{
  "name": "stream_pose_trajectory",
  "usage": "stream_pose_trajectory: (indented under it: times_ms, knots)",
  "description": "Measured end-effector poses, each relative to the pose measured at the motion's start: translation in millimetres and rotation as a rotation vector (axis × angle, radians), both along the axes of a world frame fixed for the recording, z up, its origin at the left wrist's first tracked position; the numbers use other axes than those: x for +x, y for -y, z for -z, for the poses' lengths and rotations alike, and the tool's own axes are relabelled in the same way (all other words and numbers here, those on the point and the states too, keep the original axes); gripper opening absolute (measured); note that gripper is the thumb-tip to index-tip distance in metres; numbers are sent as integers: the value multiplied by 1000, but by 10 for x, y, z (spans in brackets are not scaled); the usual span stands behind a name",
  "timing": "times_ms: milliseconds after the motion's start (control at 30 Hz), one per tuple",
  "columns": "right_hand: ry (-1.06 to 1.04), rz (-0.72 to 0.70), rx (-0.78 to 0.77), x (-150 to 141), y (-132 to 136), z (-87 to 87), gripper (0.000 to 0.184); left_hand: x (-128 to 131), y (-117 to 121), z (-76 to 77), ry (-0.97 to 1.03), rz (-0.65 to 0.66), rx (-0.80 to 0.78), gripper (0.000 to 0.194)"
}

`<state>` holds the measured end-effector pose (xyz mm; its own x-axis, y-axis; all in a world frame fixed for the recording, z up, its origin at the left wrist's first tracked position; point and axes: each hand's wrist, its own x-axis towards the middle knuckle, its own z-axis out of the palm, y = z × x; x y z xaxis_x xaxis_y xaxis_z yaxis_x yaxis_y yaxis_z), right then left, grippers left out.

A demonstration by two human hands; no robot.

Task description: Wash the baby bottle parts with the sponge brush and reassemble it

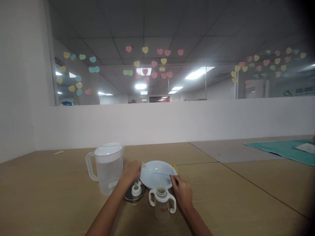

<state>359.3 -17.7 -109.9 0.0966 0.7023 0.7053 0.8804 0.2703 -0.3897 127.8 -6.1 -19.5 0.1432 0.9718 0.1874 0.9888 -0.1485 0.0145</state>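
My left hand is closed in a pinch on a small clear part beside the rim of a pale blue plate. My right hand pinches the end of a thin wire-like brush that lies across the plate. An open baby bottle with two white handles stands in front of the plate, between my hands. Its white cap piece rests on a round metal lid just left of the bottle. Left of these stands a clear plastic pitcher with a lid.
A yellow object peeks out behind the plate's right rim. A teal cloth with a white packet lies at the far right of the wooden table. A low white partition wall runs along the table's back.
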Motion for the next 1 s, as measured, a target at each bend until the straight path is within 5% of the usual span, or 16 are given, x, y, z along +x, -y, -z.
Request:
stream_pose_trajectory:
  times_ms: [467, 700, 867, 1000]
  knots:
    - [5, -16, 32, 7, -12, 5, 58, 40, -186, 270, 117, -60, 73, 25]
    - [-57, -48, 43, -5, 36, -59, 60, -45, -219, 154, 250, -98, 153, 18]
    - [-147, -32, 34, -19, 86, -164, 59, 22, -227, 42, 755, 56, 353, 20]
    - [-222, -21, 34, 17, 120, -224, 57, 229, -163, 170, 1070, 209, 444, 19]
